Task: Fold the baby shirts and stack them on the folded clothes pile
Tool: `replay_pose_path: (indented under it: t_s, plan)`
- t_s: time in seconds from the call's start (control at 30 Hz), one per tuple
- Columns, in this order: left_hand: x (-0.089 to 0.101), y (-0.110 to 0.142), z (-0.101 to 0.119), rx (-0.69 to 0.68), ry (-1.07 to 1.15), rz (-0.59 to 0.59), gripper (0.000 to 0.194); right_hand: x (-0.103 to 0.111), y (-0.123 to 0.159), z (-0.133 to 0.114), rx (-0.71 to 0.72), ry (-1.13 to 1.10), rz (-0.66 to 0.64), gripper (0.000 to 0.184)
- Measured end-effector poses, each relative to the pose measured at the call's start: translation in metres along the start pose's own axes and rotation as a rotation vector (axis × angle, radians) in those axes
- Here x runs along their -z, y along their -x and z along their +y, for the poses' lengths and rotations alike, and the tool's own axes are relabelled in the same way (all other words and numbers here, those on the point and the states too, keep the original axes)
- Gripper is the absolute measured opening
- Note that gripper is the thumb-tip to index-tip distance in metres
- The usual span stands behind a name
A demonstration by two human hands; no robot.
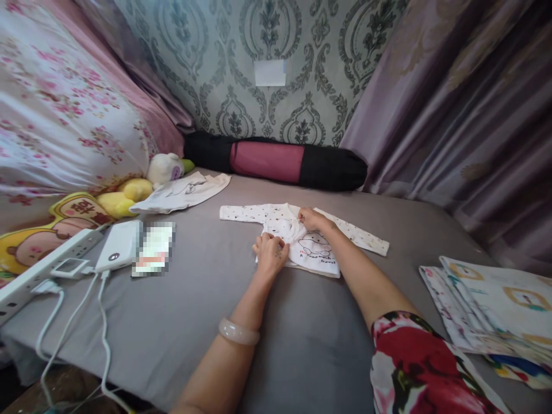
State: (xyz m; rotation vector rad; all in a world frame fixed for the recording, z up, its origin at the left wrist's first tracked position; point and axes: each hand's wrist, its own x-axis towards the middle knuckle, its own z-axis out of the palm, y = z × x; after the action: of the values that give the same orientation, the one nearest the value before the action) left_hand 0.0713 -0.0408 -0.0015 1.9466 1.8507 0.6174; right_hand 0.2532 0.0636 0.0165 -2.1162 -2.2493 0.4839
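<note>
A small white baby shirt (319, 261) lies spread on the grey bed sheet, its patterned sleeves stretched out to both sides. A line-drawn animal and some lettering show on its front panel. My left hand (272, 253) is at the shirt's lower left part, with its fingers curled and closed on the cloth. Higher up, beside the neckline, my right hand (314, 219) pinches the edge of the front panel. Both hands partly cover the fabric, so the exact fingertip contact is hidden.
A folded clothes stack (495, 299) lies at the right. To the left are a white garment (185, 192), plush toys (129, 195), a power bank (118, 244), a blurred phone-like object (154, 250) and a power strip (47, 273) with cables. A long black-and-maroon bag (267, 161) lies along the wall.
</note>
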Motion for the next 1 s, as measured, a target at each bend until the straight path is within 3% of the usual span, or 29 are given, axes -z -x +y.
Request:
replay_pose_path:
  t_s: [0.17, 0.37, 0.53, 0.73, 1.0]
  plan:
    - [0.001, 0.002, 0.001, 0.043, -0.019, 0.017, 0.019, -0.018, 0.015, -0.021, -0.113, -0.065, 0.339, 0.029]
    - [0.001, 0.001, 0.001, 0.047, -0.039, -0.004, 0.017, -0.042, 0.021, -0.038, -0.182, -0.009, 0.438, 0.034]
    - [0.001, 0.001, 0.001, 0.035, -0.062, -0.005, 0.017, -0.053, 0.04, -0.044, -0.168, 0.009, 0.42, 0.037]
    - [0.001, 0.001, -0.003, 0.022, -0.083, -0.006, 0.015, -0.067, 0.076, -0.051, -0.12, -0.065, 0.336, 0.054]
    - [0.003, 0.003, -0.006, -0.019, -0.1, -0.001, 0.018, -0.075, 0.147, -0.057, 0.003, -0.102, 0.174, 0.063]
